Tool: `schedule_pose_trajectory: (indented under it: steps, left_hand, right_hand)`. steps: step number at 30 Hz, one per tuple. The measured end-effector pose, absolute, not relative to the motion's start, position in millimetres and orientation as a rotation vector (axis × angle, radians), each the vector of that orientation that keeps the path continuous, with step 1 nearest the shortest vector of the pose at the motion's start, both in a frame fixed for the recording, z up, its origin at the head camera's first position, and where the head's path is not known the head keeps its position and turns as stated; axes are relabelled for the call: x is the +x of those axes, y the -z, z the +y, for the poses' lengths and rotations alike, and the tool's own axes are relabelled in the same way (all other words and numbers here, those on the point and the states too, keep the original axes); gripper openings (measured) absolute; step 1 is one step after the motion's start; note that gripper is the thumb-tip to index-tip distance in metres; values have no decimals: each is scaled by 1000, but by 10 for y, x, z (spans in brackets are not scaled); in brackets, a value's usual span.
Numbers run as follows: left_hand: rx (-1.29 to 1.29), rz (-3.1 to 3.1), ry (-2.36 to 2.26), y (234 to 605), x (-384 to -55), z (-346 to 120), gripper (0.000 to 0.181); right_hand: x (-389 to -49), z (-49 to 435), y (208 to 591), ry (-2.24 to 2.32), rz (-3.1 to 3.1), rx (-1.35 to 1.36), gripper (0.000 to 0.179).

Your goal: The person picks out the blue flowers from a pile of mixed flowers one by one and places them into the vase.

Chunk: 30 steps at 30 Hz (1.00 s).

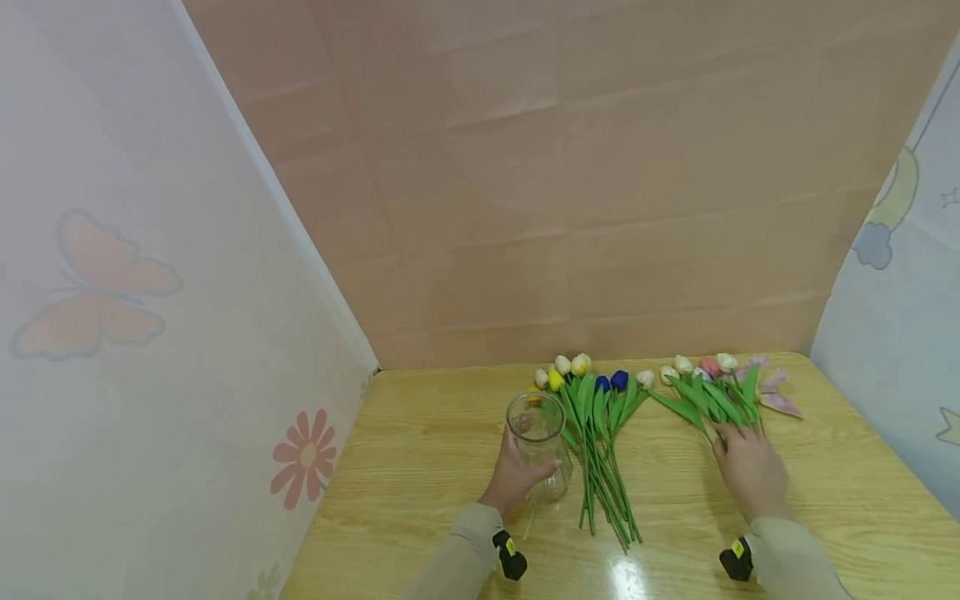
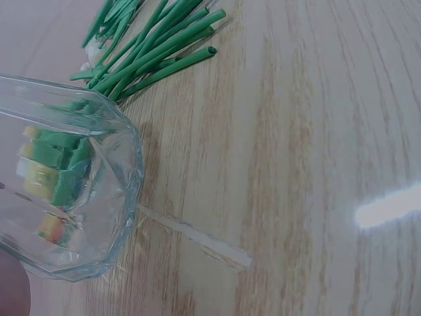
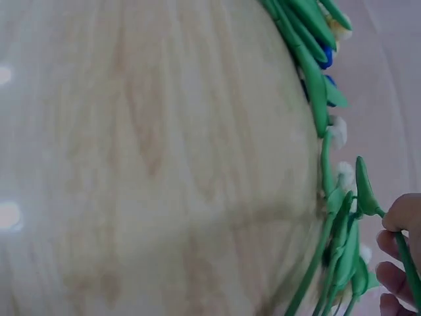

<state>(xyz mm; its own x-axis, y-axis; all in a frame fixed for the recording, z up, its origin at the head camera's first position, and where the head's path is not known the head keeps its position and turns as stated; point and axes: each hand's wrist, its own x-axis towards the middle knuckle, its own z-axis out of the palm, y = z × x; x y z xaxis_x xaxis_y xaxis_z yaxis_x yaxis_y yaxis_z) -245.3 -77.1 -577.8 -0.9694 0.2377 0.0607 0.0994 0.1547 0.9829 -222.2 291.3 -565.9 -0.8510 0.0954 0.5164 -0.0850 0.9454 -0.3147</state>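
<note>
My left hand grips a clear glass jar from its left side, with the thumb across the front. In the left wrist view the jar's faceted base shows, and flowers show through the glass. Beside it lies a bunch of artificial tulips, white, yellow and dark blue, stems towards me. My right hand is at a second bunch of tulips on the right. In the right wrist view its thumb and fingers pinch a green tulip stem; which bloom it carries I cannot tell.
Pink-purple flowers lie at the right end of the second bunch. A thin clear strip lies on the wooden table by the jar. A brown backdrop stands behind, with printed panels at both sides.
</note>
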Motion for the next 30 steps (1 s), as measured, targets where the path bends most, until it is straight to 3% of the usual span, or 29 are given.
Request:
schedule_pose_trajectory:
  steps: [11, 20, 30]
  left_hand:
    - [348, 2330, -1929, 5800, -2466, -768, 95]
    - [346, 2289, -1948, 5622, -2376, -766, 95]
    - [336, 2261, -1949, 5507, -2331, -779, 96]
  right_hand:
    - [-2174, 3090, 5862, -432, -2711, -89, 32]
    - [-2106, 3035, 5970, -439, -2779, -146, 27]
    - [-2183, 2549, 5799, -470, -2699, -159, 32]
